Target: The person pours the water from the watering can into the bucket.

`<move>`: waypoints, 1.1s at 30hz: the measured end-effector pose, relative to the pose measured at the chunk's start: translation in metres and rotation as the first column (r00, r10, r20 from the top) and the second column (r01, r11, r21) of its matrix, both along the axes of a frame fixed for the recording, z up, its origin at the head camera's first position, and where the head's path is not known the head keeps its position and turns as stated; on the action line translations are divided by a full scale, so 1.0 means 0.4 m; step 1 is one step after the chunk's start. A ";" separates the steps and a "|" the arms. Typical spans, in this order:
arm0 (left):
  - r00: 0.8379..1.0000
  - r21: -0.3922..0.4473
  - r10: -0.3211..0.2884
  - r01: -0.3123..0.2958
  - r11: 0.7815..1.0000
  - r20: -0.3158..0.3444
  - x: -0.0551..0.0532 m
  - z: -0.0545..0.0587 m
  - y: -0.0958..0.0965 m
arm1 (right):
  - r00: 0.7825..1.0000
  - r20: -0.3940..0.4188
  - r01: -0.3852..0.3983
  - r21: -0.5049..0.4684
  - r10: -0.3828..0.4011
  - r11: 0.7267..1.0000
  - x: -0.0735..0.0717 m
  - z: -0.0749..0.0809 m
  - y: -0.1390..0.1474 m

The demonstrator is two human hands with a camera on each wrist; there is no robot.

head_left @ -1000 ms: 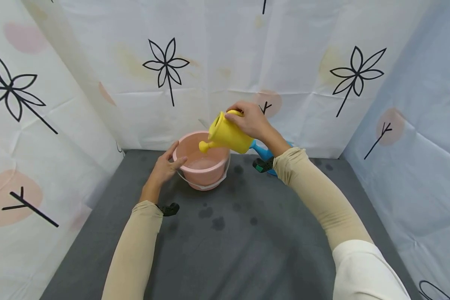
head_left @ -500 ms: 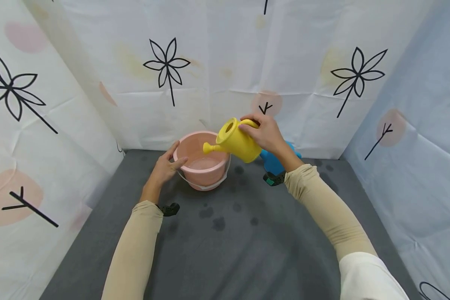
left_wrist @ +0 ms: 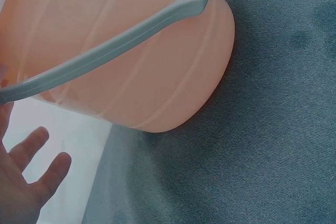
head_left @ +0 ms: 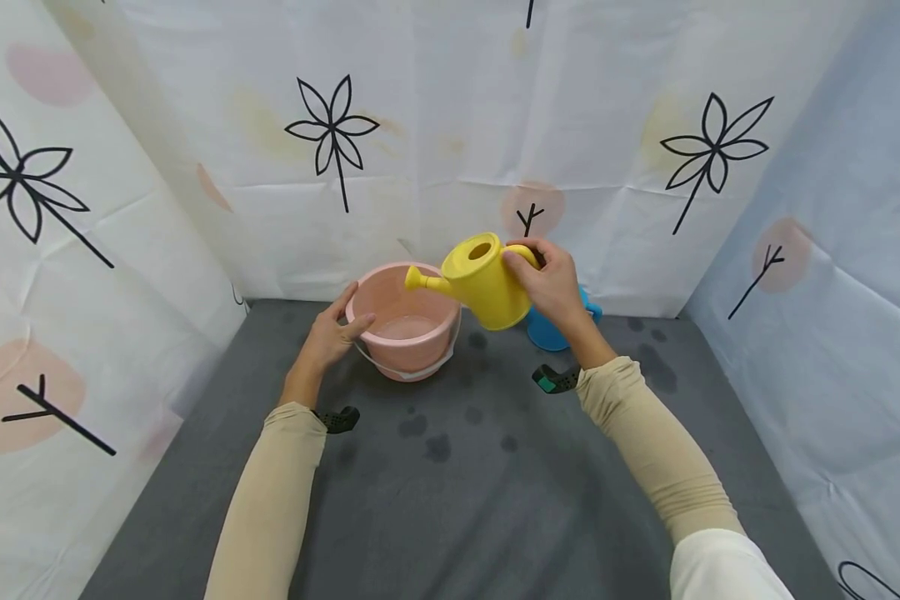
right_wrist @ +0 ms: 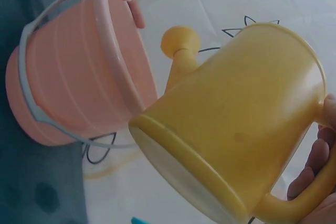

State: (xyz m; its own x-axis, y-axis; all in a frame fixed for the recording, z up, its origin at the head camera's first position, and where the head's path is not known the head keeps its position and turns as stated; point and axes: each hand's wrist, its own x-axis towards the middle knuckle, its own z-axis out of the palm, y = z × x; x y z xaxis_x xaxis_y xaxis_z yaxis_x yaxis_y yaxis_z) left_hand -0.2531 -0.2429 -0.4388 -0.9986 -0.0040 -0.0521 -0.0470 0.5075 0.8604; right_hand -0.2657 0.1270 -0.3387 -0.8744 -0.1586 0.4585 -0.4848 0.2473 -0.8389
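Yellow watering can (head_left: 492,293), aloft near the pink bucket (head_left: 412,357), looks light and stiff but smooth enough to slip, so its handle (right_wrist: 307,198), which my right hand (head_left: 554,281) grips, seems the surest hold. My left hand (head_left: 331,335), fingers spread, touches the bucket's rim.

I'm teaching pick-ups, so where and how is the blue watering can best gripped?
Probably by its handle, from the person's right: it juts out on that side of the blue watering can, which rests on the table. The right hand, holding the yellow watering can, partly hides the blue one.
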 end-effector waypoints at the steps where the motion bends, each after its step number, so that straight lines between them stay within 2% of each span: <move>1: 1.000 0.000 0.000 0.000 1.000 -0.001 0.000 0.000 0.000 | 1.000 0.011 0.006 -0.013 -0.006 1.000 0.005 -0.004 0.001; 9: 1.000 -0.007 -0.002 0.002 1.000 -0.018 -0.001 0.000 0.002 | 0.994 0.075 0.085 -0.089 -0.078 0.992 0.043 -0.051 0.010; 12: 1.000 0.000 0.004 -0.004 1.000 -0.019 0.000 -0.001 0.000 | 0.994 0.066 0.098 -0.139 -0.089 0.985 0.051 -0.071 0.009; 15: 1.000 0.006 0.005 -0.005 1.000 -0.026 0.003 -0.001 -0.002 | 0.994 0.045 0.106 -0.201 -0.099 0.974 0.079 -0.071 0.002; 19: 0.999 0.020 -0.006 0.007 1.000 -0.042 0.003 -0.001 -0.003 | 0.989 -0.007 0.137 -0.275 -0.145 0.952 0.100 -0.093 0.003; 21: 0.999 0.022 -0.009 0.010 1.000 -0.045 0.002 -0.002 -0.004 | 0.985 -0.028 0.154 -0.309 -0.171 0.938 0.091 -0.120 0.009; 28: 1.000 0.037 0.007 -0.006 0.999 -0.024 -0.001 -0.002 0.002 | 0.973 0.027 0.223 -0.367 -0.229 0.903 0.124 -0.137 0.037; 33: 1.000 0.029 0.011 -0.011 1.000 -0.021 -0.001 -0.004 0.004 | 0.969 0.036 0.234 -0.465 -0.246 0.854 0.148 -0.149 0.069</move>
State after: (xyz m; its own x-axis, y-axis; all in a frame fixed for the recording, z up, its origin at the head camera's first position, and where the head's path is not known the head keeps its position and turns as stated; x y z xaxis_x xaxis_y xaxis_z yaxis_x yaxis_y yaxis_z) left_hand -0.2537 -0.2412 -0.4402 -0.9994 -0.0137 -0.0316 -0.0343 0.4823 0.8753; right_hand -0.2066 0.1545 -0.3984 -0.8458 0.2899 0.4479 -0.4818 -0.0546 -0.8746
